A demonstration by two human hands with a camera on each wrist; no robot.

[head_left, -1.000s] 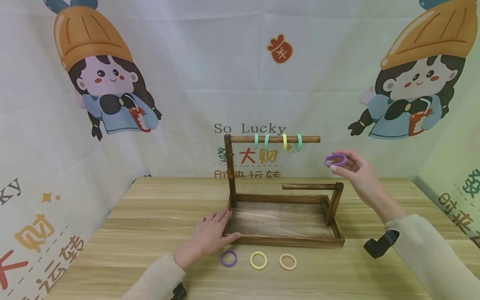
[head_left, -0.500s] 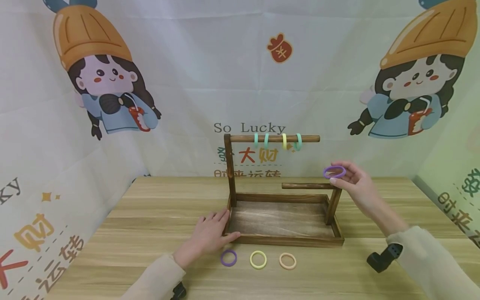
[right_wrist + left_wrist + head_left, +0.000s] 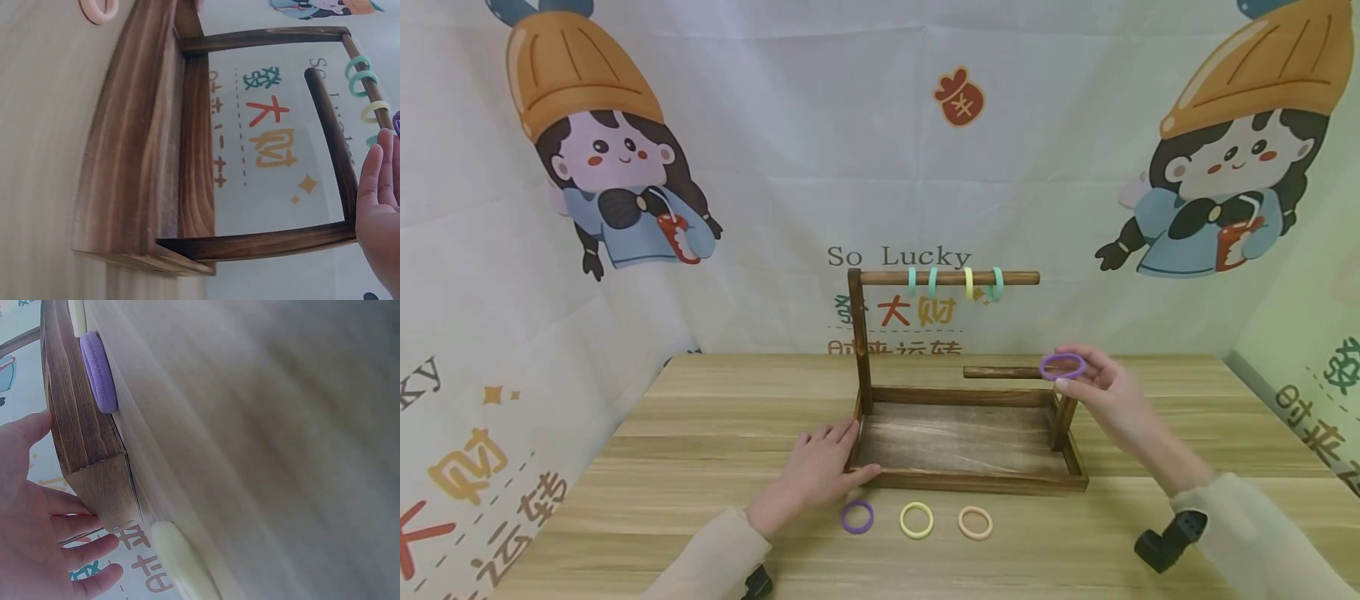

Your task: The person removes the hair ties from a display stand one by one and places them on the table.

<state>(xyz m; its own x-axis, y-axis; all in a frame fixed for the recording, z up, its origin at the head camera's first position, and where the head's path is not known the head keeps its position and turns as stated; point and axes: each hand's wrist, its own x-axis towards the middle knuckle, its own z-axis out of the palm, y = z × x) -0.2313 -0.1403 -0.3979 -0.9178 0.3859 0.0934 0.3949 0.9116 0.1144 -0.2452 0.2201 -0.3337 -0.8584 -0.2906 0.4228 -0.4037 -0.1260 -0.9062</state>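
My right hand (image 3: 1108, 387) pinches a purple hair tie (image 3: 1042, 367) between thumb and fingers. The tie overlaps the right part of the rack's lower bar (image 3: 1003, 372) in the head view; at the right wrist view's edge only a sliver of it shows. My left hand (image 3: 816, 468) rests at the left front corner of the wooden rack's tray (image 3: 970, 481), thumb along the front wall and fingers spread on the left end. On the table before the tray lie purple (image 3: 846, 527), yellow (image 3: 903, 531) and peach (image 3: 962, 532) hair ties.
Several green and yellow hair ties (image 3: 969, 285) hang on the upper bar (image 3: 1022, 277), held by a tall left post (image 3: 859, 342). A short post (image 3: 1063, 423) bears the lower bar. A pale yellow rounded thing (image 3: 184, 559) lies low in the left wrist view. Printed cloth (image 3: 760, 208) backs the table.
My right hand has come down and slightly left with the purple hair tie, from above the lower bar to its level. My left hand has stayed at the tray's corner.
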